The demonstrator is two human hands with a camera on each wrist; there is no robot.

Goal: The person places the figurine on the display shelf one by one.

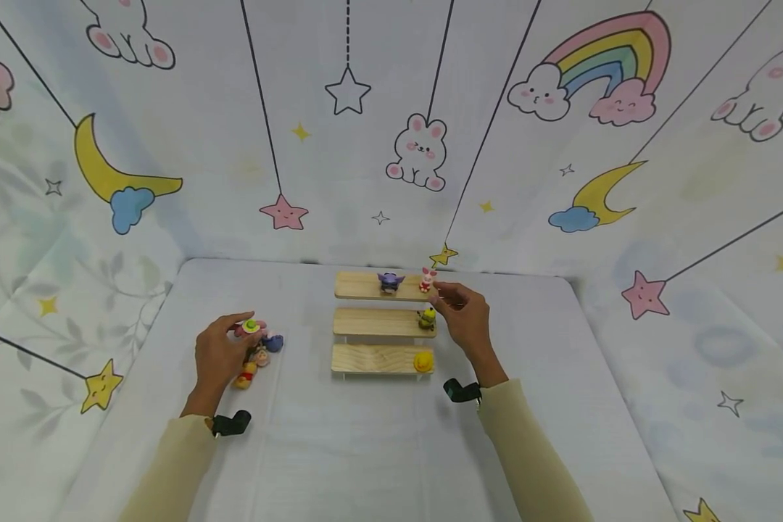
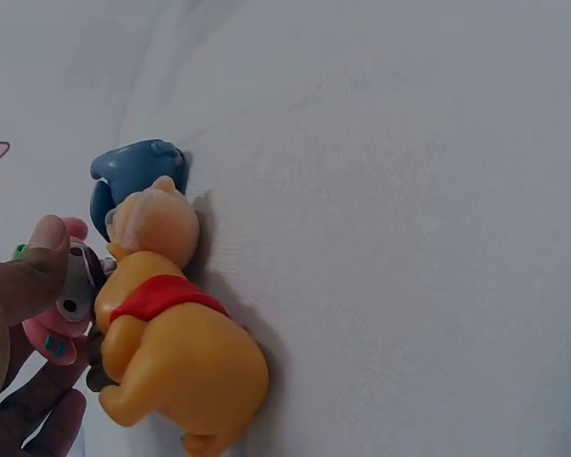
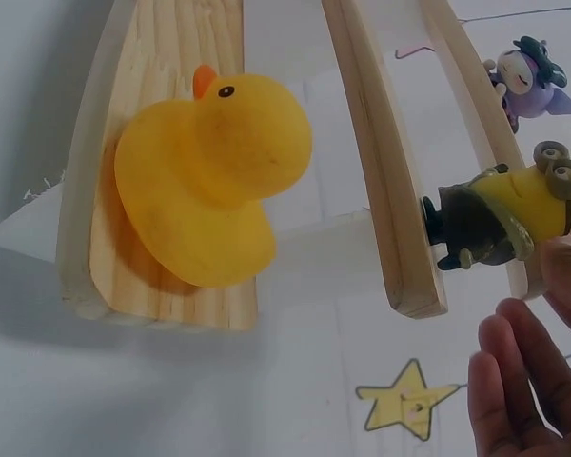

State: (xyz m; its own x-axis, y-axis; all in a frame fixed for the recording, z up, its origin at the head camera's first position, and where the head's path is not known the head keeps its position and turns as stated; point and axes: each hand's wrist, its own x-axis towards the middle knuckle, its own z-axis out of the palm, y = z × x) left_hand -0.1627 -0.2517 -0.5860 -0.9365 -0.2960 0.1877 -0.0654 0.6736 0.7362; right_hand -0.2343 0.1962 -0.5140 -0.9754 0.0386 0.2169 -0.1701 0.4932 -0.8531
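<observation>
1. Your right hand [image 1: 466, 319] is hovering at the right end of the wooden step shelf [image 1: 372, 321], its fingertips just beside the pink-eared rabbit figure [image 1: 426, 279] on the top step. Whether the fingers are pinching it or have just let go, I cannot tell; in the right wrist view the visible fingers [image 3: 514, 381] are lying loosely, holding nothing that shows.

2. Your left hand [image 1: 220, 355] is resting over the heap of loose figures on the white table [image 1: 339, 449], thumb and fingers pinching a small figure with a green cap [image 1: 251, 325] — the thumb [image 2: 29, 276] is pressing against it in the left wrist view.

3. Lying around that hand are the yellow bear in a red shirt [image 2: 171, 352], a blue figure [image 2: 133, 176] just behind it, and 1 or 2 more that your fingers are partly hiding.

4. As I am judging it, the shelf is filling from the right end: the purple figure [image 1: 390, 281] and the rabbit are standing on the top step, the goggled yellow figure [image 3: 514, 214] on the middle step, the yellow duck [image 3: 209, 176] on the bottom step — 4 placed, roughly 4 or 5 waiting at your left.
</observation>
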